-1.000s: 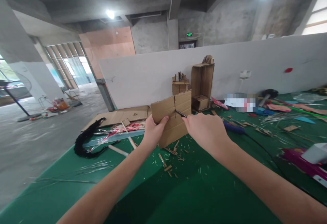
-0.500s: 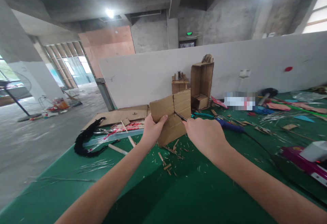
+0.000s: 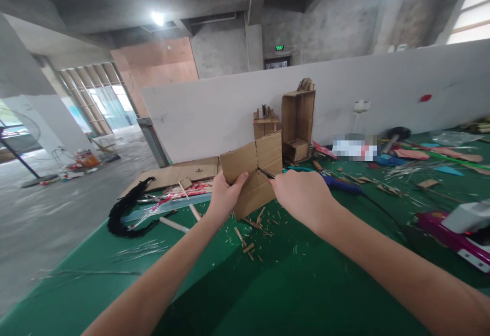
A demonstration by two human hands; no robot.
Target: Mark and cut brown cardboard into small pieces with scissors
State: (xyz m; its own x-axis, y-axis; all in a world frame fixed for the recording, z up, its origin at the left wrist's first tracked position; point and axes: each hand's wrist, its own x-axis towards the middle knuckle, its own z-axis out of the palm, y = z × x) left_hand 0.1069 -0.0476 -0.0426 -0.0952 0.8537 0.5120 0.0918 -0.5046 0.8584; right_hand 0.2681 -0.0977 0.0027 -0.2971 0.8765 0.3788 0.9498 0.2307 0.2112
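Cardboard sheet (image 3: 248,175), brown and corrugated, stands upright, slit down its middle.

Plain brown cardboard piece (image 3: 252,175) in the grip, ridged with faint horizontal lines. Dark blade (image 3: 266,173) against it. Green table cover (image 3: 291,285) beneath, flecked with pale tan cardboard scraps (image 3: 248,239). Left of the grip, black braided cord (image 3: 124,213). Right of it, blue tool handle (image 3: 340,185).
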